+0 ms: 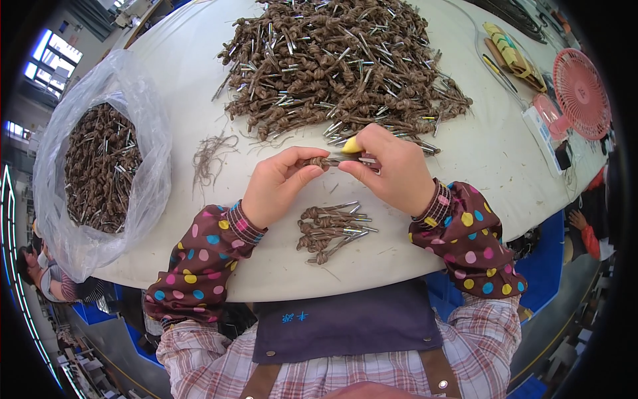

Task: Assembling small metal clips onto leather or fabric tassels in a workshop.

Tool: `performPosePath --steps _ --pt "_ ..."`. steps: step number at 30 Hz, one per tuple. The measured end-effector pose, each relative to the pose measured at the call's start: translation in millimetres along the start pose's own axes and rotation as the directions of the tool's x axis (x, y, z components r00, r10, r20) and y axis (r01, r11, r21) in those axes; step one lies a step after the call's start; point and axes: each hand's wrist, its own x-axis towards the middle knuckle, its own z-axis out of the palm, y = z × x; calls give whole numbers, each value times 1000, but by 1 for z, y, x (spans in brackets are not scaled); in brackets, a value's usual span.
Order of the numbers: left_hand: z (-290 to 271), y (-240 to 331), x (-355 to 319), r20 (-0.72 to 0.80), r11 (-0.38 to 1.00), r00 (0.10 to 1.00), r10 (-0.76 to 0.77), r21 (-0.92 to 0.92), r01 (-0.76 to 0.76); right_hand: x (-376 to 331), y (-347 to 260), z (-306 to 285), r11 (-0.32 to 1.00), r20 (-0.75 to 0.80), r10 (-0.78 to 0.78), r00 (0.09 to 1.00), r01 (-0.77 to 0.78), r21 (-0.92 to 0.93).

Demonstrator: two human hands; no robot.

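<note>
Over the middle of the table, my left hand (pixel 276 186) pinches the knotted end of a brown cord (pixel 319 161) between thumb and fingertips. My right hand (pixel 399 169) is closed on the same cord's other end, where metal-tipped strands run into the fingers. Yellow covers the right index fingertip (pixel 352 145); whether it is a finger cover or a tool's end, I cannot tell. Just nearer than both hands lies a small group of knotted brown cords (pixel 325 233) with silvery tips. Beyond the hands, a big heap of similar knotted cords (pixel 339 66) spreads out.
At left stands a clear plastic bag (pixel 149 179) filled with knotted cords. Loose brown threads (pixel 211 159) lie beside it. At right are a pink fan (pixel 579 93), a yellow packet (pixel 512 53) and a cable. Blue bins (pixel 548 259) sit below the table edge. Other people appear at both sides.
</note>
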Motion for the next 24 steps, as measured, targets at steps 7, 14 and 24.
performPosePath --steps 7,14,24 --pt "-8 -1 6 118 953 969 -218 -189 238 4 4 -5 919 219 243 945 -296 259" --pt "-4 2 11 134 563 912 388 749 -350 10 27 -21 852 123 357 926 -377 363" --pt "-64 -17 -20 213 332 946 243 898 -288 -3 -9 -19 905 364 184 913 -302 300"
